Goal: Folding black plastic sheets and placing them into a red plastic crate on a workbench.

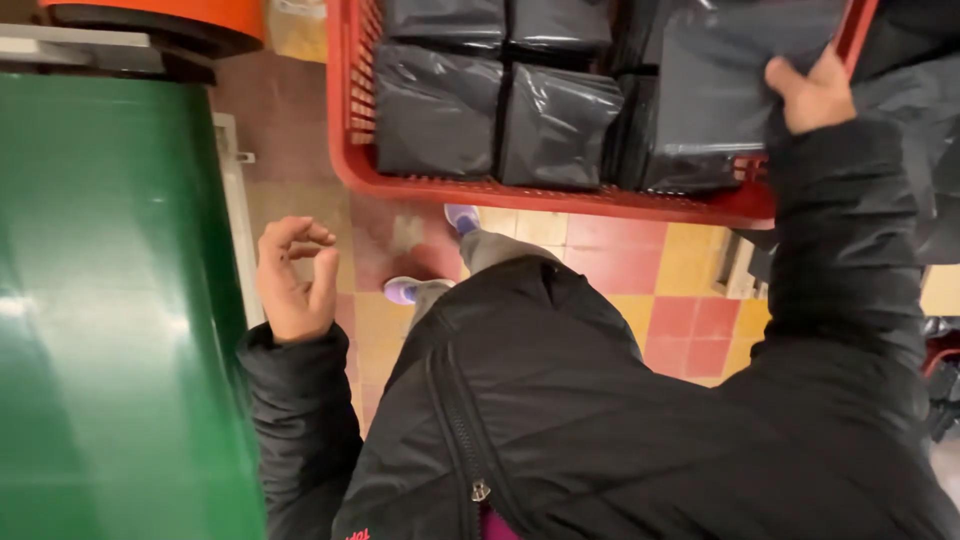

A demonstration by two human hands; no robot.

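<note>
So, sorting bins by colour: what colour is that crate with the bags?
Red crate, head view; bags are black.

- A parcel-sorting or packing workplace: a red plastic crate packed with dark grey poly mailer bags.
- A green conveyor belt (glossy, wide) runs beside a red-and-yellow tiled floor.

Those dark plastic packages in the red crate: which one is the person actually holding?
The right hand grips the large package at the crate's right end, tilted up. The others lie packed flat, untouched; the left hand is empty.
</note>
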